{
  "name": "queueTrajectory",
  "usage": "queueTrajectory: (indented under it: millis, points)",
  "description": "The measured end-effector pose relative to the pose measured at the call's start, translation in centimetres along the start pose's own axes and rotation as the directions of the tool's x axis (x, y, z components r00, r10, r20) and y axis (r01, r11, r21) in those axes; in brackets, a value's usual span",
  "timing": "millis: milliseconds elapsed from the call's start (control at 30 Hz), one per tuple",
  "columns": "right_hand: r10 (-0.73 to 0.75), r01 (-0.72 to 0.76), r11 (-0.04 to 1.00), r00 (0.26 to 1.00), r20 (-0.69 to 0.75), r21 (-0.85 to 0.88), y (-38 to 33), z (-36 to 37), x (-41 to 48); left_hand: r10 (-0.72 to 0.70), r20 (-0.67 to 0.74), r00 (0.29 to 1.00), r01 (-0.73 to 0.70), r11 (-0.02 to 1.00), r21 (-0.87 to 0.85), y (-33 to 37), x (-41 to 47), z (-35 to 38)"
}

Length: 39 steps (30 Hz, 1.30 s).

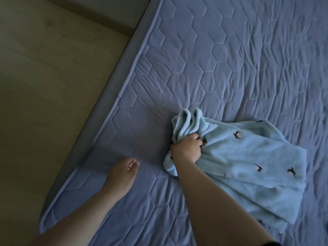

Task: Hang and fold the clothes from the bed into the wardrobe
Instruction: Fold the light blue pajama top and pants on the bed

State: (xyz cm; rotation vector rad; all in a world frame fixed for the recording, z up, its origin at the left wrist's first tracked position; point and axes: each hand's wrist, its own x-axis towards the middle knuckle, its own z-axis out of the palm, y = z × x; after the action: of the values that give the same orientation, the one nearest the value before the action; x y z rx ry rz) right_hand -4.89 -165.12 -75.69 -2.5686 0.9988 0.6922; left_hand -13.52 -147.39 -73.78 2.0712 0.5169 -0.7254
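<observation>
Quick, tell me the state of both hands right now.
Left hand: open, holding nothing.
Right hand: closed, fingers gripping the bunched blue fleece.

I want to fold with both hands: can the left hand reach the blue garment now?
Probably yes. The left hand holds nothing and is close to the blue garment; only bed cover lies between them. The right hand grips just its bunched end.
</observation>
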Motion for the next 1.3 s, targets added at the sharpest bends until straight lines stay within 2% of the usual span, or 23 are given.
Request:
queueTrajectory:
  millis: [133,233,400,533,667,833,1000,1133,1300]
  points:
    - [-0.053,0.054,0.991,0.999,-0.008,0.121,1.7,-1.3,0.7,-0.033,0.026,0.999,0.033,0.999,-0.015,0.2,-0.2,-0.2]
    - [-0.095,0.076,0.959,0.994,0.057,0.275,3.1,-4.0,0.5,-0.035,0.024,0.999,0.036,0.999,-0.038,1.0,-0.4,-0.8]
    - [-0.210,0.124,0.896,0.964,0.161,0.426,5.3,-10.6,-1.2,-0.028,-0.005,1.000,0.027,0.999,-0.032,3.1,-1.4,-1.2]
    - [-0.258,0.112,0.811,0.950,0.179,0.574,5.0,-15.7,-3.6,0.046,-0.051,0.998,-0.048,0.998,-0.035,6.1,-2.9,-2.2]
    - [-0.332,0.111,0.710,0.924,0.192,0.695,3.0,-20.7,-6.3,0.139,-0.115,0.984,-0.152,0.982,-0.112,10.7,-5.0,-3.9]
    - [-0.406,0.080,0.570,0.892,0.197,0.818,0.9,-28.4,-10.0,0.300,-0.231,0.925,-0.362,0.881,-0.305,18.1,-8.8,-8.5]
    - [-0.495,0.133,0.471,0.858,0.136,0.872,3.3,-35.3,-11.7,0.440,-0.190,0.878,-0.479,0.822,-0.308,25.6,-12.9,-9.8]
    - [-0.434,0.099,0.469,0.891,0.132,0.878,10.3,-38.2,-10.1,0.513,-0.148,0.845,-0.533,0.829,-0.170,29.6,-15.6,-5.4]
    - [-0.211,-0.044,0.584,0.956,0.204,0.810,23.6,-36.8,-5.5,0.516,0.013,0.856,-0.513,0.854,-0.089,31.2,-17.5,5.0]
